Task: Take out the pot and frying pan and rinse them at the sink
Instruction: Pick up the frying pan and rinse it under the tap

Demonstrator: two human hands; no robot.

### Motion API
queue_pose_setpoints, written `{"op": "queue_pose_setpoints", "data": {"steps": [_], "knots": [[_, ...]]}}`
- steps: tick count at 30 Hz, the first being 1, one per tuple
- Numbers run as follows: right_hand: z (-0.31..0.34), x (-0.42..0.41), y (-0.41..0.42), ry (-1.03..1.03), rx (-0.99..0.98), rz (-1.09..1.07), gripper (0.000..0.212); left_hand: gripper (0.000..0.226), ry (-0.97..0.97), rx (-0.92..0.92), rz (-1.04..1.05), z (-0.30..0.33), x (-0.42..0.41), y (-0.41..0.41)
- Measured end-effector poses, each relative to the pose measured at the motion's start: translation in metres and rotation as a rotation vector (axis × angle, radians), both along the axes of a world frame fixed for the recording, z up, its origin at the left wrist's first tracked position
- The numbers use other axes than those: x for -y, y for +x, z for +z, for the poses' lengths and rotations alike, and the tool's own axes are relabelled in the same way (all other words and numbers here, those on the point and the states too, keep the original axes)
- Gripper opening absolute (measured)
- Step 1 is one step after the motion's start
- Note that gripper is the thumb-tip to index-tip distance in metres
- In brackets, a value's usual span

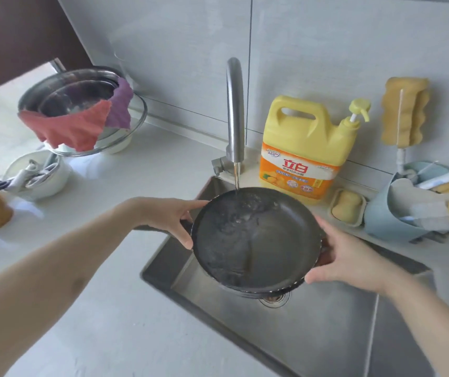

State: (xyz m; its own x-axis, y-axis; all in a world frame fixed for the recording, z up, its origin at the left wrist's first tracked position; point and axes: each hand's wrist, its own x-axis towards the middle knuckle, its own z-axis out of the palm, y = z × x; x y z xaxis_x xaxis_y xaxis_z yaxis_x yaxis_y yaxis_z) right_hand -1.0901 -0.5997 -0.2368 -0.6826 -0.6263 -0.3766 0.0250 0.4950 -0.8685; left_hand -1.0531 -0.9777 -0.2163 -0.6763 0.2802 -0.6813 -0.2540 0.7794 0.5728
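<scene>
A dark round frying pan [261, 240] is held over the steel sink [313, 330], tilted toward me. Water runs from the steel faucet [235, 110] onto the pan's far inner edge and spreads across its wet bottom. My left hand [174, 217] grips the pan's left rim, next to the dark handle stub. My right hand [345, 258] holds the right rim, with its fingers under the edge. A steel pot [68, 93] stands on the counter at the back left, with a red cloth and a purple cloth draped over its rim.
A yellow detergent jug [305, 148] stands right of the faucet, with a soap dish [347, 206] beside it. A blue holder [389, 213] with brushes and sponges is at the right. A white bowl with utensils [37, 175] sits on the left counter.
</scene>
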Motion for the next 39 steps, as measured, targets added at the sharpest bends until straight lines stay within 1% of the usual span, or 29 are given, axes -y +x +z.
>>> {"op": "queue_pose_setpoints", "data": {"steps": [1, 3, 6, 8, 10, 12, 16, 19, 21, 22, 25, 27, 28, 29, 31, 34, 37, 39], "knots": [[-0.012, 0.004, 0.007, 0.007, 0.027, -0.023, 0.131, 0.105, -0.049, 0.011, 0.004, 0.007, 0.003, -0.002], [-0.034, 0.014, 0.020, -0.042, 0.060, -0.068, 0.132, 0.107, -0.166, -0.021, -0.002, 0.020, 0.007, -0.004], [-0.056, 0.030, 0.034, -0.116, 0.062, -0.155, 0.133, 0.114, -0.288, -0.148, 0.000, 0.025, 0.008, -0.004], [-0.067, 0.035, 0.033, -0.103, 0.016, -0.208, 0.140, 0.117, -0.376, -0.250, 0.007, 0.020, 0.005, -0.001], [-0.070, 0.035, 0.027, -0.036, -0.083, -0.242, 0.147, 0.122, -0.431, -0.372, 0.018, 0.006, 0.000, 0.003], [-0.066, 0.030, 0.018, 0.050, -0.219, -0.254, 0.148, 0.126, -0.421, -0.501, 0.057, -0.011, -0.009, 0.006], [-0.060, 0.010, 0.001, 0.132, -0.469, -0.277, 0.140, 0.129, -0.388, -0.739, 0.185, -0.050, -0.031, 0.013], [-0.063, -0.001, -0.006, 0.185, -0.706, -0.277, 0.134, 0.131, -0.394, -1.022, 0.220, -0.073, -0.047, 0.016], [-0.066, -0.006, -0.007, 0.220, -0.880, -0.263, 0.137, 0.130, -0.405, -1.101, 0.249, -0.086, -0.054, 0.016], [-0.065, -0.008, -0.007, 0.237, -0.923, -0.255, 0.138, 0.130, -0.398, -1.107, 0.261, -0.091, -0.056, 0.016], [-0.063, -0.013, -0.005, 0.276, -0.961, -0.235, 0.136, 0.128, -0.368, -1.137, 0.281, -0.103, -0.062, 0.014], [-0.063, -0.018, -0.004, 0.301, -0.929, -0.229, 0.140, 0.129, -0.368, -1.141, 0.267, -0.106, -0.068, 0.013], [-0.061, -0.020, -0.004, 0.301, -0.869, -0.231, 0.145, 0.132, -0.368, -1.113, 0.258, -0.107, -0.071, 0.013], [-0.060, -0.023, -0.005, 0.290, -0.813, -0.241, 0.147, 0.135, -0.364, -1.057, 0.256, -0.106, -0.073, 0.011], [-0.057, -0.029, -0.008, 0.248, -0.717, -0.214, 0.145, 0.138, -0.358, -0.896, 0.251, -0.105, -0.074, 0.007], [-0.055, -0.033, -0.012, 0.250, -0.583, -0.162, 0.144, 0.137, -0.270, -0.645, 0.195, -0.098, -0.071, -0.003], [-0.057, -0.032, -0.016, 0.235, -0.380, -0.149, 0.146, 0.141, -0.189, -0.457, 0.165, -0.086, -0.062, -0.013], [-0.054, -0.030, -0.014, 0.195, -0.254, -0.138, 0.147, 0.140, -0.132, -0.352, 0.120, -0.076, -0.053, -0.016]]}}
